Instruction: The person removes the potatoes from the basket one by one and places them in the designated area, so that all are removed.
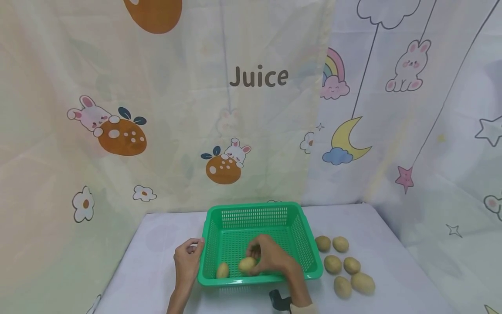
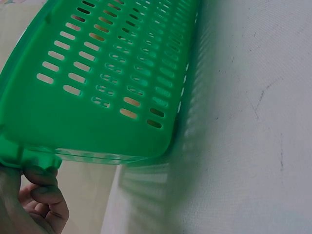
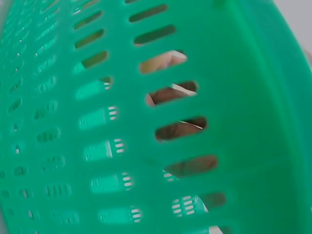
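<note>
A green slotted plastic basket [image 1: 227, 282] stands on the white-covered table. At its left side my left hand [image 1: 187, 261] grips the rim; in the left wrist view its curled fingers [image 2: 48, 195] pinch the rim's corner. My right hand [image 1: 272, 256] reaches into the basket and holds a potato [image 1: 245, 264] near the front wall, between thumb and fingers. To the left of it, a second potato [image 1: 222, 270] lies in the front left part of the basket. The basket wall [image 3: 253, 131] fills the right wrist view, and only bits of the hand show through the slots.
Several loose potatoes [image 1: 333, 264] lie on the table [image 1: 386, 244] to the right of the basket. A black object [image 1: 279, 300] is partly visible beside the right wrist. Printed curtains [image 1: 266, 117] hang behind the table and at both sides.
</note>
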The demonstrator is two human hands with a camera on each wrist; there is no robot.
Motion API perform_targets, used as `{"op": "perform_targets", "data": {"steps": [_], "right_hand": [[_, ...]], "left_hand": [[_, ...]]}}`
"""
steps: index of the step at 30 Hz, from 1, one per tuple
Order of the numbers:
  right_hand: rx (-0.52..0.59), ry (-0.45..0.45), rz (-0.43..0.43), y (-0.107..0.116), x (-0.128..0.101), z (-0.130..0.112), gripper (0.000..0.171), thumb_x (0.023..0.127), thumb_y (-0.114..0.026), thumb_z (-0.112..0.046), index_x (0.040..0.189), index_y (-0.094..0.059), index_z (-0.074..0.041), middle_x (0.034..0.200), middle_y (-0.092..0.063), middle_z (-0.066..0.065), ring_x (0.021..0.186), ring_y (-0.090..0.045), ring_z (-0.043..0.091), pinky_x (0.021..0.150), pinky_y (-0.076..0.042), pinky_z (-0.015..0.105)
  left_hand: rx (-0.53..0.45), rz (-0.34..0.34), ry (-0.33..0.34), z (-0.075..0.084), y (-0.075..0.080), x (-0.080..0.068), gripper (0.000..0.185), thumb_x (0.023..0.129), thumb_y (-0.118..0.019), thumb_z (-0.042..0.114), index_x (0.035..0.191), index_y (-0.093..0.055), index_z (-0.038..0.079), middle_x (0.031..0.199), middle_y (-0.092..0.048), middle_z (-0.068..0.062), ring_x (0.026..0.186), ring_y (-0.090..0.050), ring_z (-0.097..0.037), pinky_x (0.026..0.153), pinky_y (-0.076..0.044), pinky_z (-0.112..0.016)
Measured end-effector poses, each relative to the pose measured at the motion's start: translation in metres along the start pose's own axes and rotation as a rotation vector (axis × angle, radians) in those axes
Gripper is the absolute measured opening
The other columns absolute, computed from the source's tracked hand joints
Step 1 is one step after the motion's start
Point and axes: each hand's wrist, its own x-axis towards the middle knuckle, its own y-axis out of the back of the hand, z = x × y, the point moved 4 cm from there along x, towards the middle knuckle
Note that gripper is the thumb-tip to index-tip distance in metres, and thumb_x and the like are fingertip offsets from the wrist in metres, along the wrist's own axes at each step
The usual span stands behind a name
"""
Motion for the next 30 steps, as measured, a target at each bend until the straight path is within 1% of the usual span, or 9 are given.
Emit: {"op": "perform_targets", "data": {"steps": [7, 15, 22, 26, 30], "right_hand": [[0.037, -0.01, 0.01, 0.002, -0.007, 0.005, 0.026, 0.071, -0.098, -0.006, 0.089, -0.08, -0.013, 0.081, -0.074, -0.006, 0.072, -0.065, 0.005, 0.072, -0.059, 0.024], [0.038, -0.022, 0.035, 0.007, -0.013, 0.005, 0.027, 0.068, -0.098, -0.005, 0.086, -0.08, -0.015, 0.081, -0.075, -0.005, 0.073, -0.067, 0.008, 0.073, -0.06, 0.027], [0.038, -0.034, 0.065, 0.018, -0.022, 0.002, 0.031, 0.065, -0.096, -0.003, 0.087, -0.078, -0.014, 0.082, -0.074, -0.005, 0.075, -0.067, 0.008, 0.073, -0.059, 0.026], [0.039, -0.026, 0.086, 0.025, -0.027, 0.001, 0.031, 0.065, -0.096, -0.003, 0.088, -0.078, -0.014, 0.083, -0.074, -0.004, 0.075, -0.067, 0.009, 0.074, -0.061, 0.031], [0.036, -0.037, 0.102, 0.031, -0.033, 0.0, 0.031, 0.065, -0.096, -0.004, 0.088, -0.078, -0.015, 0.084, -0.075, -0.004, 0.077, -0.068, 0.01, 0.075, -0.061, 0.031]], "left_hand": [[-0.002, -0.001, 0.005, 0.001, 0.0, 0.0, 0.028, 0.108, -0.069, 0.02, 0.111, -0.078, -0.006, 0.069, -0.074, -0.007, 0.056, -0.063, -0.013, 0.053, -0.052, -0.023], [-0.003, 0.003, 0.0, 0.001, 0.0, -0.001, 0.028, 0.108, -0.07, 0.021, 0.112, -0.079, -0.006, 0.069, -0.074, -0.007, 0.055, -0.062, -0.012, 0.052, -0.052, -0.023], [0.005, 0.006, 0.006, -0.001, 0.0, -0.002, 0.027, 0.108, -0.07, 0.02, 0.111, -0.079, -0.005, 0.069, -0.074, -0.007, 0.055, -0.062, -0.012, 0.052, -0.051, -0.023], [0.007, 0.01, 0.006, -0.001, -0.001, -0.001, 0.026, 0.107, -0.07, 0.019, 0.111, -0.079, -0.005, 0.069, -0.074, -0.007, 0.055, -0.062, -0.012, 0.052, -0.051, -0.023], [0.015, 0.011, 0.011, 0.0, -0.001, 0.0, 0.027, 0.108, -0.07, 0.019, 0.111, -0.079, -0.006, 0.069, -0.074, -0.007, 0.057, -0.062, -0.013, 0.053, -0.051, -0.023]]}}
